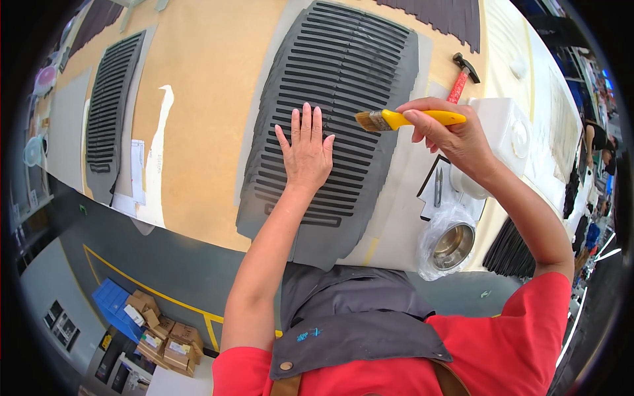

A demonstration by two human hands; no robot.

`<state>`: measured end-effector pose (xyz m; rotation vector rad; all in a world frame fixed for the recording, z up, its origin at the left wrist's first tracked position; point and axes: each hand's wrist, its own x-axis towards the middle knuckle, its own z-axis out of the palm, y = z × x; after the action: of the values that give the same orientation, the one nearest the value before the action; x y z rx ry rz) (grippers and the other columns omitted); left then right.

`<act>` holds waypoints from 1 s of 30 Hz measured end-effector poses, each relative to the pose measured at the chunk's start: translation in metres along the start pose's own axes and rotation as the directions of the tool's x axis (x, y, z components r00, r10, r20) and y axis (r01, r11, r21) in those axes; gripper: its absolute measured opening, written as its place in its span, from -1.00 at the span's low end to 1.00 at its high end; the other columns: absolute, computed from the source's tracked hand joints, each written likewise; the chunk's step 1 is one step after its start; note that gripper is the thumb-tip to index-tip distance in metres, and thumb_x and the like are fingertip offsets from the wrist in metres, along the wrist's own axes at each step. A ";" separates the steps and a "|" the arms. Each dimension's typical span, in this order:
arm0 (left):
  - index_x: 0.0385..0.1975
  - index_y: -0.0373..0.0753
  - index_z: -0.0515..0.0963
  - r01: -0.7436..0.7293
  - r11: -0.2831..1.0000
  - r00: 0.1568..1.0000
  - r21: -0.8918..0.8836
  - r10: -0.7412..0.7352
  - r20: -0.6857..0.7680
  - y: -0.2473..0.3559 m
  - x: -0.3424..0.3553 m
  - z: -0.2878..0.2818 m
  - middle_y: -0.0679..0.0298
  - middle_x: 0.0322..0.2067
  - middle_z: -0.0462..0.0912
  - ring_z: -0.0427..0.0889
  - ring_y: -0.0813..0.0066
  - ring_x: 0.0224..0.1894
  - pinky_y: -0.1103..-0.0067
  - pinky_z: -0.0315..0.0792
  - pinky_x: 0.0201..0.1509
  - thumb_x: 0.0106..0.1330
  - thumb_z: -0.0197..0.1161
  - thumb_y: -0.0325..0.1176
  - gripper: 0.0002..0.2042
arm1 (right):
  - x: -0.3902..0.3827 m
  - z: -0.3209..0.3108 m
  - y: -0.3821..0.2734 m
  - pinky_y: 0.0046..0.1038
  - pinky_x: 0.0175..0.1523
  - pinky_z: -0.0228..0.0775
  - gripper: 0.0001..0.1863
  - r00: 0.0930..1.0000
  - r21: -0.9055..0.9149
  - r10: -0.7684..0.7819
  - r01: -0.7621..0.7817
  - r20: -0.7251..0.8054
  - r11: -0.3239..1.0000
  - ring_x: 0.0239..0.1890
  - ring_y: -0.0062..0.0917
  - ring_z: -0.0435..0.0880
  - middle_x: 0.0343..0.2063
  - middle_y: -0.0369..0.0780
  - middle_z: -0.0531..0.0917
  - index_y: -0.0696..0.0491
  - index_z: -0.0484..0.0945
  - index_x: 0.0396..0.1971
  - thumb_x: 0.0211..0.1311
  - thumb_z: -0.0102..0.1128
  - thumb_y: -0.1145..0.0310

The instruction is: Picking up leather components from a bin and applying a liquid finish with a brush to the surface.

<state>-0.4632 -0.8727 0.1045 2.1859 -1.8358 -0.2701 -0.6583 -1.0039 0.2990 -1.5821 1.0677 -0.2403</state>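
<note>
On the table before me lies a stack of overlapping grey sheets with rows of black bars across it. My left hand rests flat on the middle of the stack, fingers outstretched. In my right hand is a paintbrush with a yellow handle, pinched between thumb and fingers. Its tan bristles point left, over the right side of the stack; I cannot tell whether they touch it. Below my right wrist stands a round metal bowl wrapped in clear plastic.
A red-handled hammer lies beyond my right hand. A white plastic container stands beside my right forearm, near a slim metal tool. Black strips lie at the right edge. Another striped grey stack is left. Cartons stand below.
</note>
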 end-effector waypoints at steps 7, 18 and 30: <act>0.40 -0.18 0.08 0.018 1.000 1.000 -0.022 -0.019 -0.019 -0.002 0.001 -0.001 0.15 0.42 0.03 -0.06 0.14 0.47 -0.05 -0.32 0.42 0.43 -0.06 -0.11 -0.42 | 0.030 0.009 0.014 -0.64 -0.43 0.40 -0.73 0.972 -0.184 -0.147 0.181 0.183 0.966 -0.51 -0.70 0.59 -0.54 -0.31 0.65 0.07 0.66 -0.23 0.32 0.19 0.17; 0.40 -0.16 0.09 0.039 0.999 0.999 -0.011 -0.039 0.030 -0.004 -0.002 -0.002 0.19 0.43 0.02 -0.11 0.20 0.48 0.05 -0.38 0.45 0.41 -0.04 -0.12 -0.42 | 0.096 0.009 0.045 -0.61 -0.35 0.45 -0.74 0.923 -0.245 -0.170 0.263 0.346 0.933 -0.47 -0.65 0.63 -0.47 -0.31 0.69 0.01 0.67 -0.21 0.29 0.21 0.15; 0.42 -0.20 0.03 0.051 0.998 0.994 -0.045 -0.046 0.103 0.001 0.002 -0.009 0.09 0.45 -0.12 -0.19 0.12 0.49 -0.01 -0.48 0.43 0.44 -0.08 -0.12 -0.40 | 0.140 -0.075 0.045 -0.75 -0.46 0.38 -0.69 0.972 -0.289 -0.230 0.207 -0.046 0.935 -0.51 -0.81 0.56 -0.54 -0.38 0.64 -0.05 0.69 -0.16 0.36 0.12 0.07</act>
<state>-0.4604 -0.8743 0.1136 2.2243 -1.8105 -0.4389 -0.6509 -1.1541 0.2312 -1.9681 1.0192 -0.3141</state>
